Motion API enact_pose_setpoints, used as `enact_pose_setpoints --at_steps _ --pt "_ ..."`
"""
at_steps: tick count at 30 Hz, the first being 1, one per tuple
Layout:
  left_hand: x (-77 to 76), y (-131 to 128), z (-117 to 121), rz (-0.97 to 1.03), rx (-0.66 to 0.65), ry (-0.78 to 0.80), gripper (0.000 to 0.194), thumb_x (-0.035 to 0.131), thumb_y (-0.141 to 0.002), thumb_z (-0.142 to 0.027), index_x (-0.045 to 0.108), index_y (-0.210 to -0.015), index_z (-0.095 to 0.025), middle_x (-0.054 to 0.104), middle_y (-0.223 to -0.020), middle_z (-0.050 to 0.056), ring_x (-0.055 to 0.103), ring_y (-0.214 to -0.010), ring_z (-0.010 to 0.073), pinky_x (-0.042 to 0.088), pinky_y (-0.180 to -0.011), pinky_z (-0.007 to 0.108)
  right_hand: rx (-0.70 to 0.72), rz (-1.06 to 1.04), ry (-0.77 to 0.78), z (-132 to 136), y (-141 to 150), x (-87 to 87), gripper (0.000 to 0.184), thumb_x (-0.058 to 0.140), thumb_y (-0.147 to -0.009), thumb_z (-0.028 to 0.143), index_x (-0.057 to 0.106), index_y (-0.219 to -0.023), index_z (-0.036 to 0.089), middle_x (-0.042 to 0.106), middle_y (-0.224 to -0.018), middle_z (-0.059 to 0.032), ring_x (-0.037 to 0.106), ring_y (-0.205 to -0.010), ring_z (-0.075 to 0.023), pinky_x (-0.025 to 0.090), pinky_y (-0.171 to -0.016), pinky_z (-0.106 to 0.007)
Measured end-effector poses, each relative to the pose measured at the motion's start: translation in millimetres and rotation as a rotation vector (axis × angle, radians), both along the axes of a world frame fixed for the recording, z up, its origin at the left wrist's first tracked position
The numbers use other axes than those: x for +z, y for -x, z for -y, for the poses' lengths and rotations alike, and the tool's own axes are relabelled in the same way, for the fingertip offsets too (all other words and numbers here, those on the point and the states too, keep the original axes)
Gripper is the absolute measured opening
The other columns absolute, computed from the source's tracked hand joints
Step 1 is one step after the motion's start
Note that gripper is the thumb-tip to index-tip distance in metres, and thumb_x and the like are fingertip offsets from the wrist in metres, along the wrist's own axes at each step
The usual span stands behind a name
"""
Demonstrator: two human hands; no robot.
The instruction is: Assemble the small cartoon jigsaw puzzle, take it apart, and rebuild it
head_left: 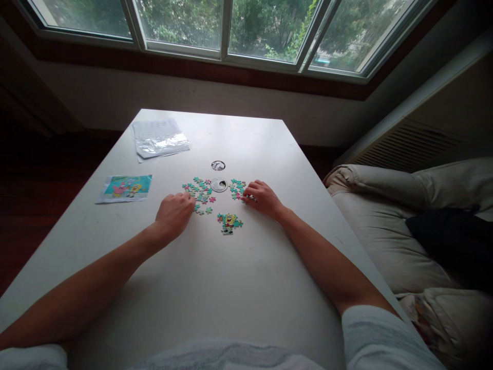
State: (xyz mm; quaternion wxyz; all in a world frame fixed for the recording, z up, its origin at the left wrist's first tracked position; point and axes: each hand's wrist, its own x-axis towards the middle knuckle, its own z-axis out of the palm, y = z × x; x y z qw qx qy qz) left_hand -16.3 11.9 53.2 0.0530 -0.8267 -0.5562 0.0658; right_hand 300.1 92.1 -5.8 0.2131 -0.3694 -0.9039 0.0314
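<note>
Loose jigsaw pieces (pixel 202 190), mostly teal with some pink, lie scattered mid-table in front of me. My left hand (pixel 176 215) rests at their left edge, fingers curled down; whatever its fingertips hold is hidden. On the other side, my right hand (pixel 264 199) reaches over a smaller group of pieces (pixel 236 188). Its fingers are bent and slightly apart, touching the pieces, with a gap above the thumb. Nearer to me sits a joined puzzle section (pixel 229 223) showing a yellow square cartoon figure, with uneven edges.
Between the piece groups lies a round metal lid (pixel 219 185), with another round shiny disc (pixel 218 165) beyond it. A cartoon picture sheet (pixel 129 188) is at left. Papers in a clear plastic sleeve (pixel 160 137) lie at the far left of the white table (pixel 231 288). A sofa (pixel 377 236) stands right.
</note>
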Motion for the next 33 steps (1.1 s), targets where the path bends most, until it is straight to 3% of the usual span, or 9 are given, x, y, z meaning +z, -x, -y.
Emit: enact_pose_setpoints --at_steps 7,12,16,21,26,30,33 --pt "7.4 3 -3 0.013 0.000 0.014 0.017 0.048 -0.094 -0.020 0.064 -0.099 -0.019 0.067 -0.108 0.013 0.063 -0.100 0.0270 0.044 -0.072 0.032 -0.005 -0.013 0.022 1 0 -0.6 0.031 0.054 -0.100 0.047 0.068 -0.086 0.023 0.066 -0.090 -0.0078 0.052 -0.087 -0.0223 0.039 -0.083 -0.036" --pt "6.3 7 -6 0.079 0.015 0.040 0.018 0.045 -0.096 -0.022 0.063 -0.097 -0.021 0.070 -0.099 0.009 0.065 -0.093 0.0237 0.041 -0.066 0.028 0.001 -0.030 0.034 1 1 -0.3 0.033 0.052 -0.100 0.048 0.068 -0.085 0.023 0.066 -0.090 -0.0076 0.052 -0.087 -0.0220 0.039 -0.083 -0.036" --pt "3.8 13 -14 0.243 0.037 0.044 0.019 0.046 -0.097 -0.027 0.065 -0.097 -0.024 0.073 -0.099 0.005 0.067 -0.086 0.0213 0.038 -0.062 0.027 0.014 -0.078 0.053 2 4 0.1 0.033 0.052 -0.100 0.048 0.067 -0.085 0.023 0.067 -0.091 -0.0077 0.052 -0.086 -0.0221 0.040 -0.083 -0.037" --pt "-6.2 16 -32 0.594 0.078 0.092 0.018 0.056 -0.090 -0.030 0.067 -0.104 -0.026 0.076 -0.095 0.000 0.068 -0.079 0.0171 0.046 -0.071 0.027 0.045 -0.200 0.112 6 17 2.5 0.031 0.054 -0.099 0.047 0.067 -0.084 0.023 0.067 -0.087 -0.0070 0.054 -0.085 -0.0221 0.043 -0.081 -0.037" --pt "-18.3 4 -39 0.905 0.091 0.151 0.020 0.063 -0.085 -0.034 0.066 -0.100 -0.021 0.076 -0.095 0.003 0.067 -0.077 0.0158 0.051 -0.071 0.027 0.059 -0.315 0.184 16 40 10.0 0.029 0.057 -0.098 0.046 0.066 -0.082 0.023 0.065 -0.082 -0.0051 0.055 -0.083 -0.0213 0.044 -0.079 -0.036" --pt "-21.0 -12 -33 0.984 0.078 0.160 0.018 0.064 -0.086 -0.034 0.064 -0.097 -0.021 0.075 -0.093 0.004 0.067 -0.075 0.0154 0.050 -0.068 0.026 0.065 -0.375 0.217 32 56 17.7 0.024 0.059 -0.098 0.042 0.068 -0.085 0.024 0.065 -0.081 -0.0036 0.057 -0.081 -0.0193 0.045 -0.083 -0.037" --pt "-20.4 -23 -25 0.975 0.042 0.152 0.014 0.062 -0.088 -0.033 0.063 -0.093 -0.021 0.074 -0.087 0.002 0.065 -0.072 0.0141 0.048 -0.067 0.025 -0.022 -0.409 0.212 42 63 19.7 0.020 0.060 -0.097 0.040 0.069 -0.089 0.024 0.067 -0.081 -0.0036 0.059 -0.079 -0.0192 0.045 -0.080 -0.036"
